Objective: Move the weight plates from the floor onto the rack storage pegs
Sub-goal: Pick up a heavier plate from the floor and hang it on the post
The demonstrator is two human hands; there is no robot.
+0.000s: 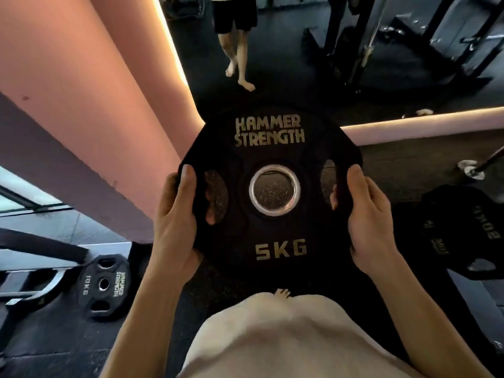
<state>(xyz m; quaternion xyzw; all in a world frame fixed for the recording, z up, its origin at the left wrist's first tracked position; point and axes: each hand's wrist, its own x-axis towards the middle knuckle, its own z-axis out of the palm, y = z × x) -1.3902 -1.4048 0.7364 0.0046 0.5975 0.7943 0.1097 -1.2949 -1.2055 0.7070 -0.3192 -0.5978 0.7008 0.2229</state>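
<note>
I hold a black 5 kg weight plate [272, 148] flat in front of my chest, gold lettering facing me, its steel-ringed centre hole showing the floor below. My left hand [177, 214] grips the plate's left edge, fingers curled through the left grip slot. My right hand [368, 214] grips the right edge with fingers through the right slot. A 10 kg plate [105, 287] lies on the floor at lower left. A larger black plate [458, 230] lies on the floor at right.
A pink pillar [95, 105] rises at left with a lit base strip. Another person's bare legs [237, 55] stand ahead on the dark floor. Black rack frames [381, 36] stand at upper right. A barbell end [474, 169] pokes in at right. A machine frame [32, 279] sits at lower left.
</note>
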